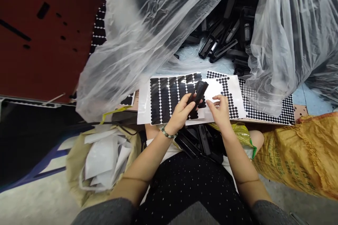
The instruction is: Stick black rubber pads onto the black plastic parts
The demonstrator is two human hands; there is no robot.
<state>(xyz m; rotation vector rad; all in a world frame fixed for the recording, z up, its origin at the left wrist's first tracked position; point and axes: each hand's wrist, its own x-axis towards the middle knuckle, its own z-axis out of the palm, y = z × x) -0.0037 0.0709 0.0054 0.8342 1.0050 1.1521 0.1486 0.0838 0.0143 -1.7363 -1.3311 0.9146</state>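
My left hand [183, 111], with a beaded bracelet at the wrist, is closed around a black elongated plastic part [198, 95], held tilted above the sheets. Just to its right is my right hand [220, 110], thumb and forefinger curled near each other over a white sheet; whether anything small is between the fingertips is too small to tell. Under the left hand lies a sheet of black oblong stickers [164, 100]. A sheet with small black round dots [232, 102] lies beneath the right hand, partly peeled to bare white.
Clear plastic bags [132, 42] drape over the table, around a pile of black parts [224, 37]. More black parts [203, 140] rest on the lap. A bag of white paper scraps [102, 158] stands lower left, a yellow woven sack [306, 158] lower right.
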